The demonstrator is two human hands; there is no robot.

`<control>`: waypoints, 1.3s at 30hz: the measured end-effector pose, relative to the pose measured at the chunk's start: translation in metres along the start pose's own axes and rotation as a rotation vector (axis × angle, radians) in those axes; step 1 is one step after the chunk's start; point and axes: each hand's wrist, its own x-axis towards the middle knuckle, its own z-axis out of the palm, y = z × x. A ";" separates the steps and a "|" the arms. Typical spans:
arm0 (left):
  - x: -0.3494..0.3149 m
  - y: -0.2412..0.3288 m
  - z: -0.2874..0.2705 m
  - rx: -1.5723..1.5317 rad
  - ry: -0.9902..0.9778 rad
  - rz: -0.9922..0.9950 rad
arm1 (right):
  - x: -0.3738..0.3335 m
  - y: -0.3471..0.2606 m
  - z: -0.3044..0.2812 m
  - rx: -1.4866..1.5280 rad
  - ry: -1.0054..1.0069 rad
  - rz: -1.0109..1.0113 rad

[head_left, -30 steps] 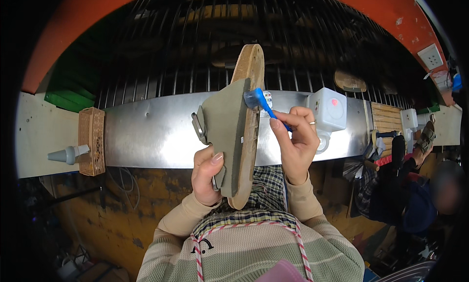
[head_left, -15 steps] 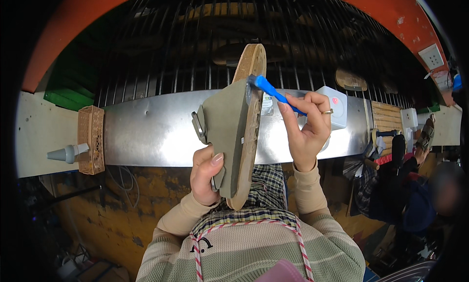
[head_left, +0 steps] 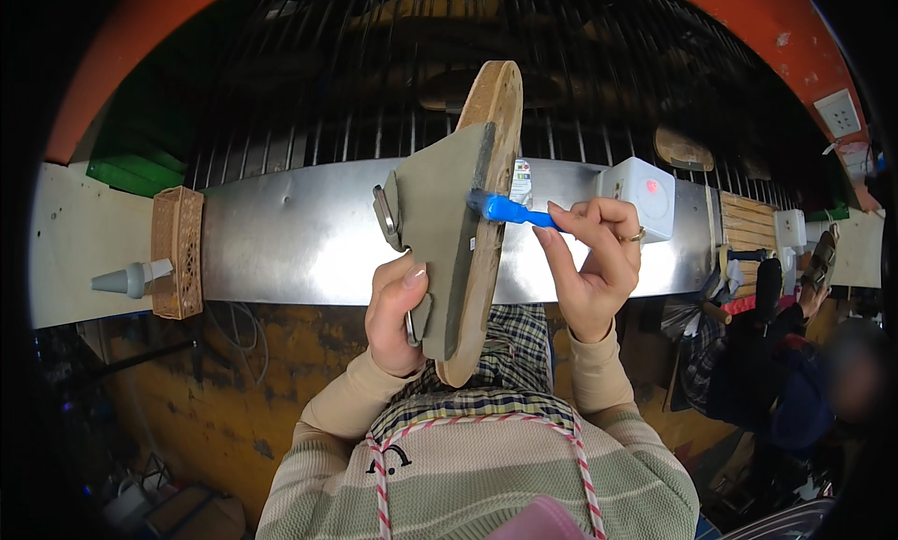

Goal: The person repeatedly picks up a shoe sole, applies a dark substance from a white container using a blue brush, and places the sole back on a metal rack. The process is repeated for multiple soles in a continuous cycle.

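A sandal with an olive-grey upper (head_left: 426,226) and a cork-coloured sole (head_left: 502,105) stands on edge before me, its underside turned to the right. My left hand (head_left: 394,320) is closed on the upper near its lower end, thumb on the outer face. Metal buckles (head_left: 384,212) show on the straps at the left side. Between the thumb and fingers of my right hand (head_left: 599,264) is a blue-handled brush (head_left: 510,211). Its dark bristles touch the seam where upper and sole meet, about midway along. Above the bristles, a darker grey strip runs up the upper's edge.
A shiny metal bench (head_left: 271,240) lies beyond my hands, with dark bars (head_left: 281,119) behind it. On the right stands a white box (head_left: 641,203). At left, a woven basket (head_left: 178,297) holds a grey-nozzled container (head_left: 133,279). Another person (head_left: 786,381) works at far right.
The brush has moved down the seam, from near the upper's top edge to about its middle. The dark strip above it is now in plain view. My left hand keeps its hold.
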 end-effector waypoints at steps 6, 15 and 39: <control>0.000 -0.003 0.000 -0.132 0.045 -0.041 | -0.008 -0.003 -0.002 0.004 -0.015 -0.022; 0.008 0.002 -0.001 -0.238 0.019 -0.081 | -0.020 -0.012 -0.006 0.014 -0.076 -0.012; 0.026 0.009 0.008 -0.382 0.063 -0.089 | -0.023 -0.014 -0.004 0.101 -0.151 0.073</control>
